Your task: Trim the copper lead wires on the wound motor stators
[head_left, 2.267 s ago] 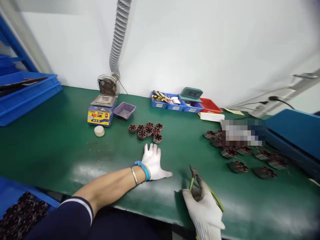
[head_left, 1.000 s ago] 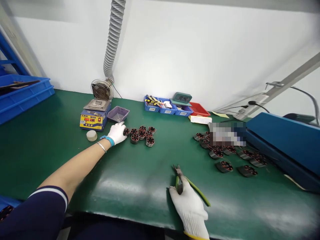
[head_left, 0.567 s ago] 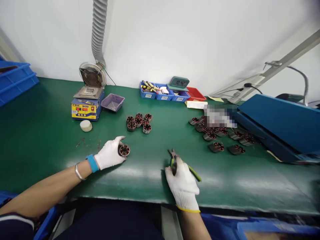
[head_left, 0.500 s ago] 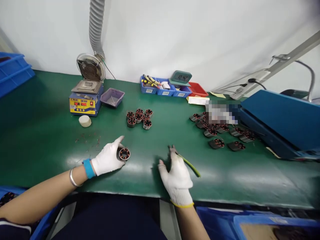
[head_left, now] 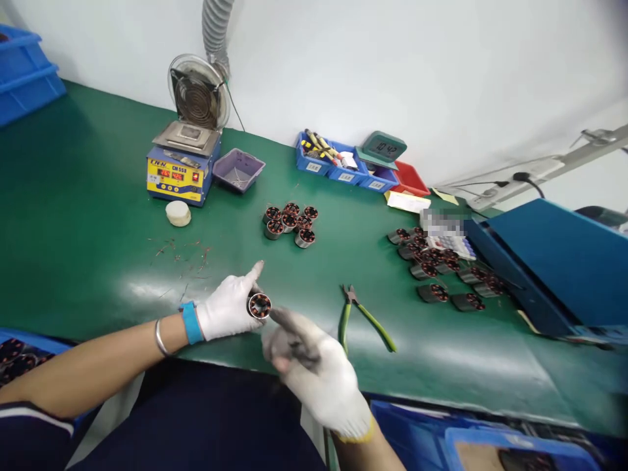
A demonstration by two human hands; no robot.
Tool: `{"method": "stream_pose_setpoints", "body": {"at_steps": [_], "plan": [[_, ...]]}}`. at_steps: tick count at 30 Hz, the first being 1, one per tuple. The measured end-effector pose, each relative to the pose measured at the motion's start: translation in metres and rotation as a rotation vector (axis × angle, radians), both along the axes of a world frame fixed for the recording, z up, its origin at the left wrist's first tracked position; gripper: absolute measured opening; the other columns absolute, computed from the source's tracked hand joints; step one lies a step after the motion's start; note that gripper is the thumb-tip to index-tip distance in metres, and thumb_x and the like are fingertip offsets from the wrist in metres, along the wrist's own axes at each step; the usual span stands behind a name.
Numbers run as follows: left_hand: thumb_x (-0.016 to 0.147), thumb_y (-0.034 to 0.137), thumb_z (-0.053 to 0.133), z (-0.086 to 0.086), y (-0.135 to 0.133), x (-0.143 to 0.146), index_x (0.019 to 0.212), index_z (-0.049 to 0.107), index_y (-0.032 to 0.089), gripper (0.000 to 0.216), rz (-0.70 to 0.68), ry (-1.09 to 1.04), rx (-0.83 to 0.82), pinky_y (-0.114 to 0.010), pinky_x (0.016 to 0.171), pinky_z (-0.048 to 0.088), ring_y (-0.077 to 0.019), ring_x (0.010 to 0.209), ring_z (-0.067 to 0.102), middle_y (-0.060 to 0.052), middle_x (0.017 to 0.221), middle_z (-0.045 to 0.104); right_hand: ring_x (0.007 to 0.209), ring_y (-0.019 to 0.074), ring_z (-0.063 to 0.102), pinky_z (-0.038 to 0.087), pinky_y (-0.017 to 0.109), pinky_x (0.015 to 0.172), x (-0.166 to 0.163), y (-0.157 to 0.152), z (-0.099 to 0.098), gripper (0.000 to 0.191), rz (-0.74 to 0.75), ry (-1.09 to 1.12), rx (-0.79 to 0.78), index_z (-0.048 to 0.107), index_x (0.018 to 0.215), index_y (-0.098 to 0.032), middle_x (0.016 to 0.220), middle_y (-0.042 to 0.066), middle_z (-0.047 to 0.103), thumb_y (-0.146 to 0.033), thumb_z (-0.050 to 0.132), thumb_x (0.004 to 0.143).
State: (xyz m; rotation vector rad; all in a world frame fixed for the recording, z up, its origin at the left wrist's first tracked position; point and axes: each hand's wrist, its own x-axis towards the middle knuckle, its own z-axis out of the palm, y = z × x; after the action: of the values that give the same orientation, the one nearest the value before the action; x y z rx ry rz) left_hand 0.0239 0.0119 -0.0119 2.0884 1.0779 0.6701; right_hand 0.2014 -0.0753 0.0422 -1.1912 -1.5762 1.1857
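Observation:
My left hand (head_left: 229,306), in a white glove, is closed around a motor stator (head_left: 260,305), a metal ring with copper windings facing up. My right hand (head_left: 314,373), also gloved, reaches in from the right. Its index fingertip is at the stator's right edge; whether it touches cannot be told. The fingers are apart and somewhat blurred, with nothing visible in them. To the right of that hand, green-handled cutting pliers (head_left: 351,297) lie on the table with their handles spread.
Several stators (head_left: 289,221) stand grouped ahead; more stators (head_left: 432,258) are at right beside a blue box (head_left: 559,261). A solder pot (head_left: 179,170), a purple tray (head_left: 239,170) and a round white block (head_left: 178,213) stand at left. Wire scraps (head_left: 181,255) lie nearby.
My right hand has let go of the pliers and moved left to the stator. The left hand still holds the stator. The whole view has shifted and tilted slightly.

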Motion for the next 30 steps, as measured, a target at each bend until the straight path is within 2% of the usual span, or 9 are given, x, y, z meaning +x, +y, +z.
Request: {"method": "stream_pose_setpoints", "body": {"at_steps": [2,5,8,12,17,19,24,26,30], "plan": [[0.063,0.026,0.068,0.001,0.001,-0.001,0.150,0.015,0.014,0.102,0.007,0.033,0.013,-0.035,0.083,0.050,-0.0236,0.089,0.066,-0.004,0.099,0.071,0.071,0.0166,0.064,0.055,0.032,0.070,0.014,-0.007,-0.001,0.048,-0.039,-0.044,0.095,0.047,0.133,-0.026,0.071,-0.002,0.059,-0.024,0.054,0.085],[0.063,0.029,0.068,0.001,0.001,-0.001,0.150,0.014,0.013,0.103,0.016,0.090,0.029,-0.036,0.085,0.049,-0.0252,0.093,0.065,-0.005,0.102,0.070,0.107,0.0256,0.061,0.051,0.042,0.092,0.022,0.007,-0.005,0.062,-0.175,-0.525,0.233,0.045,0.136,-0.022,0.112,0.009,0.063,-0.024,0.061,0.076],[0.065,0.029,0.064,0.001,0.001,-0.001,0.149,0.014,0.011,0.099,0.002,0.094,0.052,-0.036,0.083,0.049,-0.0257,0.092,0.066,-0.007,0.101,0.071,0.128,0.0312,0.046,0.042,0.049,0.105,0.010,0.032,-0.013,0.066,-0.071,-0.768,0.319,0.047,0.136,-0.018,0.136,0.014,0.052,-0.024,0.061,0.072],[0.071,0.029,0.056,0.001,0.001,0.000,0.147,0.017,0.008,0.089,-0.015,0.144,0.103,-0.036,0.075,0.049,-0.0261,0.083,0.067,-0.007,0.090,0.071,0.107,0.0237,0.061,0.050,0.041,0.096,-0.011,0.052,-0.021,0.052,-0.031,-0.532,0.217,0.054,0.131,-0.022,0.109,0.008,0.067,-0.019,0.050,0.080],[0.073,0.035,0.059,0.003,0.000,0.000,0.147,0.015,0.005,0.090,-0.045,0.154,0.078,-0.035,0.072,0.049,-0.0260,0.080,0.067,-0.006,0.086,0.070,0.071,0.0144,0.062,0.054,0.029,0.069,-0.014,0.048,-0.019,0.053,-0.240,-0.059,-0.049,0.048,0.132,-0.017,0.077,0.000,0.065,-0.024,0.057,0.081],[0.074,0.037,0.059,0.004,0.000,-0.001,0.147,0.017,0.006,0.089,-0.053,0.195,0.091,-0.036,0.075,0.049,-0.0268,0.082,0.066,-0.007,0.088,0.070,0.073,0.0142,0.062,0.052,0.028,0.069,-0.004,0.041,-0.019,0.054,-0.236,-0.060,-0.066,0.050,0.130,-0.018,0.080,0.001,0.065,-0.023,0.061,0.078],[0.072,0.039,0.062,0.003,-0.001,-0.002,0.148,0.020,0.009,0.092,-0.025,0.270,0.102,-0.038,0.078,0.048,-0.0291,0.087,0.063,-0.010,0.095,0.068,0.064,0.0113,0.057,0.050,0.025,0.055,0.033,0.030,-0.017,0.063,0.004,-0.019,-0.114,0.046,0.133,-0.020,0.103,0.008,0.062,-0.021,0.063,0.072],[0.072,0.040,0.062,0.003,-0.001,-0.002,0.148,0.020,0.009,0.092,-0.024,0.272,0.099,-0.038,0.076,0.049,-0.0288,0.086,0.063,-0.010,0.093,0.068,0.070,0.0134,0.060,0.053,0.028,0.061,0.038,0.031,-0.015,0.068,0.000,-0.132,-0.088,0.042,0.136,-0.020,0.109,0.010,0.061,-0.022,0.062,0.071],[0.072,0.037,0.061,0.005,0.000,-0.002,0.146,0.022,0.007,0.089,-0.039,0.263,0.146,-0.037,0.075,0.048,-0.0279,0.083,0.064,-0.009,0.091,0.068,0.120,0.0284,0.052,0.047,0.044,0.099,0.021,0.041,-0.012,0.068,0.024,-0.579,0.126,0.052,0.129,-0.022,0.135,0.012,0.051,-0.023,0.071,0.065]]}}
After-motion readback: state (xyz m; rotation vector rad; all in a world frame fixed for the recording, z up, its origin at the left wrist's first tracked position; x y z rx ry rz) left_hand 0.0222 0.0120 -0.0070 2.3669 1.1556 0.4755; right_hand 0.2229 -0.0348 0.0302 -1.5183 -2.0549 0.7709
